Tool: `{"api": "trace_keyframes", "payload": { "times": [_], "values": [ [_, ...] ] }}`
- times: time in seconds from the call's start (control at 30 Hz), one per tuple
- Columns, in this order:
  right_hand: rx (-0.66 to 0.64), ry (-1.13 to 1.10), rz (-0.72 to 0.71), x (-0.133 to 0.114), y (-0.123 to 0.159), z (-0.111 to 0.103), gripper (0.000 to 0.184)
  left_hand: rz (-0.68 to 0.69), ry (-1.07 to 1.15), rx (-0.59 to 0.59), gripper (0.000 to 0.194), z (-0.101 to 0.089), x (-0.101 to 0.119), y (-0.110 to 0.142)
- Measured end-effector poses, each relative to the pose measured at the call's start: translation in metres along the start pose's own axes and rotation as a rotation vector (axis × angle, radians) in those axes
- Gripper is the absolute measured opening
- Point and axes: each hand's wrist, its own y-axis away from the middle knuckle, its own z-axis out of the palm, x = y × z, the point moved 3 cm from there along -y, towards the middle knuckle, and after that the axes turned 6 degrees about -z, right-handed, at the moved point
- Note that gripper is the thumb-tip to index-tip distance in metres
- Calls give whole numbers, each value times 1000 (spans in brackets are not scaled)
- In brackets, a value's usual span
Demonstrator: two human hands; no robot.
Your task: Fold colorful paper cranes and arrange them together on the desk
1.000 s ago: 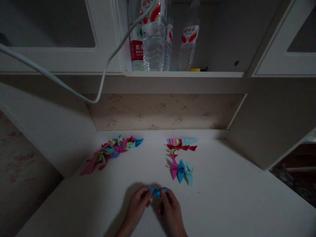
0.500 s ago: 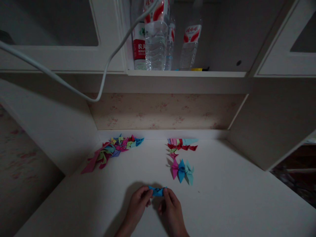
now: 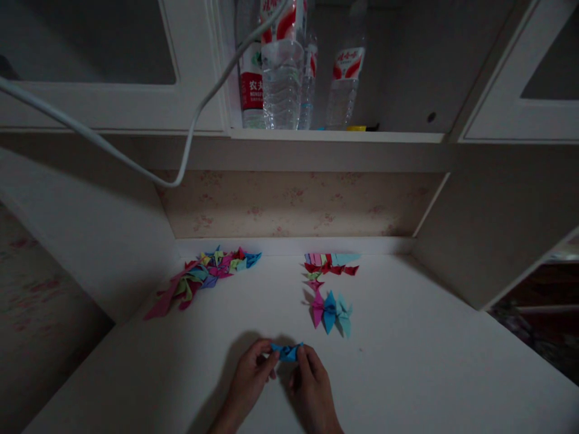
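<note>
A small blue piece of folded paper (image 3: 287, 353) is stretched between my two hands, low in the middle of the view above the white desk. My left hand (image 3: 254, 369) pinches its left end between thumb and fingers. At the other end, my right hand (image 3: 312, 377) grips it the same way, with the lower fingers curled in. The paper's finer folds are too small to make out. Beyond my hands lie three folded paper figures in a row: a magenta one (image 3: 318, 310), a blue one (image 3: 330, 313) and a pale aqua one (image 3: 344, 316).
At the back left is a heap of colourful folded paper pieces (image 3: 199, 280). Red folded pieces (image 3: 332, 268) and a row of flat strips lie back right. Plastic bottles (image 3: 283, 84) stand on the shelf above, and a white cable (image 3: 190, 141) hangs in front.
The view has shifted very slightly, so things appear a little further left. Both hands keep their grip on the blue folded paper, whose tilt differs only slightly.
</note>
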Motion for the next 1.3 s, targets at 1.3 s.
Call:
{"api": "trace_keyframes", "payload": {
  "times": [1.3],
  "values": [
    [-224,962,-596,-5,-2,-46,40,306,-965,14,24,148,111,-200]
  ]
}}
